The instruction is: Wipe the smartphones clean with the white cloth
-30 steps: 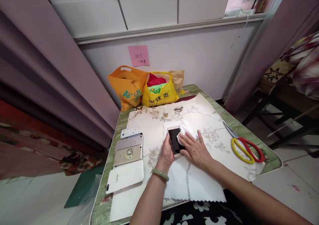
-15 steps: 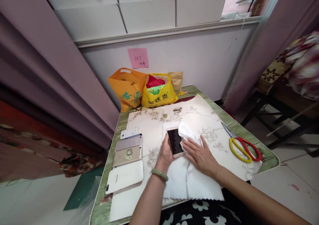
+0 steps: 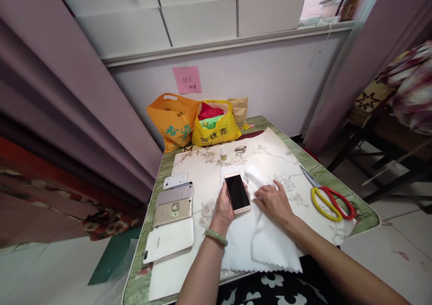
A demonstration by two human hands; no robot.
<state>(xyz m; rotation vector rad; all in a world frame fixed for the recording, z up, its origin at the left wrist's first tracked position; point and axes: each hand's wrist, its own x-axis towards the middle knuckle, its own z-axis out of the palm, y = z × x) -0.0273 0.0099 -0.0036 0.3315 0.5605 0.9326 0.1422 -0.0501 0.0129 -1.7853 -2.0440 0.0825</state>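
Note:
My left hand (image 3: 224, 206) is closed around a smartphone (image 3: 238, 193) with a gold-white rim and a dark screen facing up. A green bangle (image 3: 216, 237) circles the left wrist. Just right of the phone, my right hand (image 3: 274, 201) has its fingers curled on a white cloth (image 3: 275, 246) with a scalloped edge. Part of that cloth is bunched up beyond the fingers, and the rest spreads flat under both hands to the table's front edge. The fingertips of the right hand are partly lost in the folds.
Several phones lie face down in a column at the left, the nearest a white phone (image 3: 168, 239). Scissors (image 3: 326, 197) lie at the right. A small bottle (image 3: 223, 153) and a wire-like item (image 3: 240, 149) sit farther back. An orange bag (image 3: 173, 120) and yellow bag (image 3: 216, 127) stand by the wall.
My right hand and the bunched cloth have come off the phone screen, moving slightly right. The screen is now fully uncovered. My left hand still holds the phone in about the same place.

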